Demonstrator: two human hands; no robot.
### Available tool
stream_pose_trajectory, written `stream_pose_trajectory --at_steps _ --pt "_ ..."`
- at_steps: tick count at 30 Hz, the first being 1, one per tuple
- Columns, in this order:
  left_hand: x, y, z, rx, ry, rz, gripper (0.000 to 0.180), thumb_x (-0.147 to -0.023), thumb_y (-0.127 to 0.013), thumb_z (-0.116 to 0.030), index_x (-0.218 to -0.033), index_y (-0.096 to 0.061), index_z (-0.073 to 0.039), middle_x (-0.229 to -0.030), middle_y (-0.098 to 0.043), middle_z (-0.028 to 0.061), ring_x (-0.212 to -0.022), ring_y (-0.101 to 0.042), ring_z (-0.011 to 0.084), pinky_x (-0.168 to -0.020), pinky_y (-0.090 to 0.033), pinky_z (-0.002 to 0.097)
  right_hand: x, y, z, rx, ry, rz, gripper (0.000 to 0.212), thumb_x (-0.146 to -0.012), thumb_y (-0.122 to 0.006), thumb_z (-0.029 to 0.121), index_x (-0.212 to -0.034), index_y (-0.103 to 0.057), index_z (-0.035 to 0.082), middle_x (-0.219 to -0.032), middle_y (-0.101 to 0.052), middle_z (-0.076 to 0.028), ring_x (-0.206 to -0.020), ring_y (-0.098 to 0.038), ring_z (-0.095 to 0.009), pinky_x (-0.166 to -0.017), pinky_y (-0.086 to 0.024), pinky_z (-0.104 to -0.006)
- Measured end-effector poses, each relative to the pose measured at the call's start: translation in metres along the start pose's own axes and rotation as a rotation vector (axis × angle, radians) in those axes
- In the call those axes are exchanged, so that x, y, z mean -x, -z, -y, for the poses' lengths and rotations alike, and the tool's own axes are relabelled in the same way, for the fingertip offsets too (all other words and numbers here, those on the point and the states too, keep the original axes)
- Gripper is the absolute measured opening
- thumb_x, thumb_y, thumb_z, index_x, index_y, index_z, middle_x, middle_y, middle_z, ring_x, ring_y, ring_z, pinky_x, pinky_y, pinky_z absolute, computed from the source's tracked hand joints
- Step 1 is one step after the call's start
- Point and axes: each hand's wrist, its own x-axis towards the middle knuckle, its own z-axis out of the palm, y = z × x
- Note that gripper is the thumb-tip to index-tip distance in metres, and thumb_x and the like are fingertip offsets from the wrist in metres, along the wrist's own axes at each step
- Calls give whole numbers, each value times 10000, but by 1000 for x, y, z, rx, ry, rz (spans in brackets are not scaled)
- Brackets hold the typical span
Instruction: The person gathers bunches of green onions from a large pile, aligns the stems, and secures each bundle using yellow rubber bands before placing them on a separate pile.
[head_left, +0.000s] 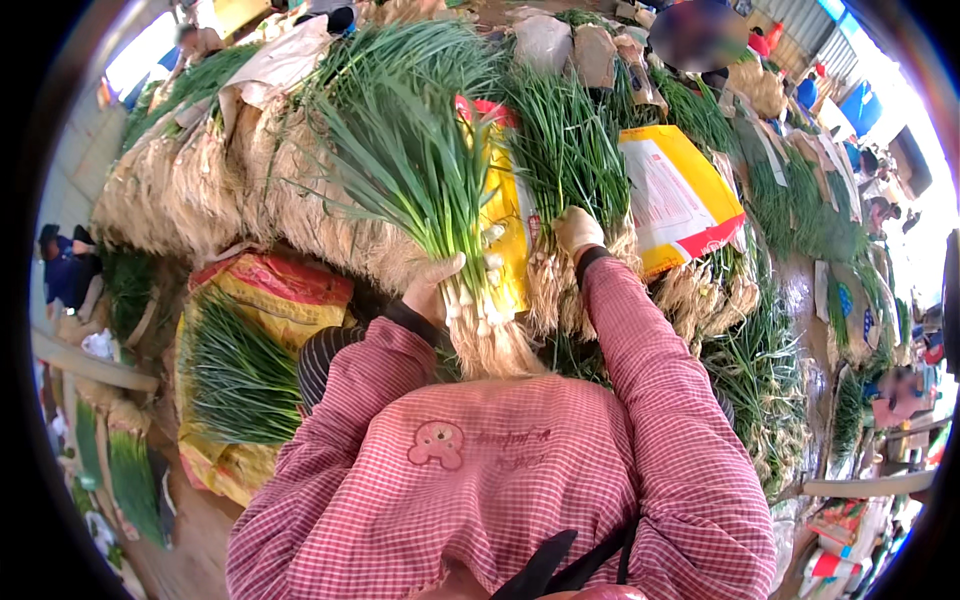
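Note:
My left hand, in a pale glove, is wrapped round a thick bunch of scallions. Their white bulbs and tan roots hang toward my chest, and the green leaves fan away from me. My right hand, also gloved, is closed at the stalks of a second pile of scallions, just right of the bunch; its fingertips are partly hidden. Between the two lies a yellow and red sack, partly under the held bunch. Another yellow, white and red sack is spread over scallions to the right of my right hand.
A long heap of scallions with dry roots runs along the far left. Beside my left arm, a yellow and red sack holds more green leaves. Loose scallions lie at the right. Other people are around the edges, near metal rails.

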Motion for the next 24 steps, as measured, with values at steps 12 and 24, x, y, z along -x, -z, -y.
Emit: stream_pose_trajectory --at_steps 12,24 --pt "15 5 -8 -83 -115 -156 338 -841 -610 -55 -1171 -542 -20 -974 -664 128 -856 -683 266 -775 -584 386 122 -36 -108 48 685 170 213 -904 -580 176 -1110 -612 130 -959 -620 -9 -929 -571 -128 -743 -534 -293" --pt "2 8 0 -63 -197 -196 355 -817 -658 -24 -1159 -566 -2 -884 -691 102 -635 -675 183 -466 -551 268 167 28 -94 499 460 769 332 -913 -494 271 -1147 -628 76 -960 -692 -103 -947 -651 -296 -833 -524 -385"
